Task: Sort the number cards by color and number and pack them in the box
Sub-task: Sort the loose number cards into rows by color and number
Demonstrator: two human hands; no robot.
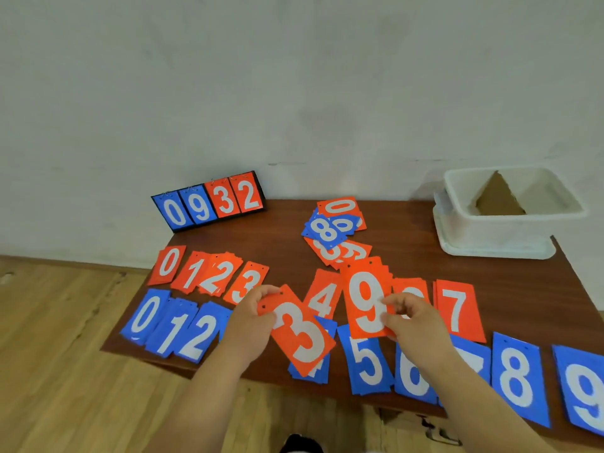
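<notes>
My left hand (251, 317) grips a red 3 card (299, 335) by its top corner, tilted above the table. My right hand (410, 317) holds a small stack of red cards with a 9 card (366, 302) on top. On the brown table (408, 230) lie sorted piles: a red row of 0 (168, 264), 1, 2, 3, 4 and 7 (457, 310), and in front a blue row of 0 (145, 315), 1, 2, 5, 6, 8 and 9 (585, 390). An unsorted heap of red and blue cards (333, 230) lies behind. The white box (500, 220) stands at the back right.
A small black scoreboard stand (209, 204) showing 0 9 3 2 stands at the table's back left against the wall. Cardboard pieces lean inside the white box. Wooden floor lies to the left and below the table. A dark shoe tip (300, 444) shows at the bottom.
</notes>
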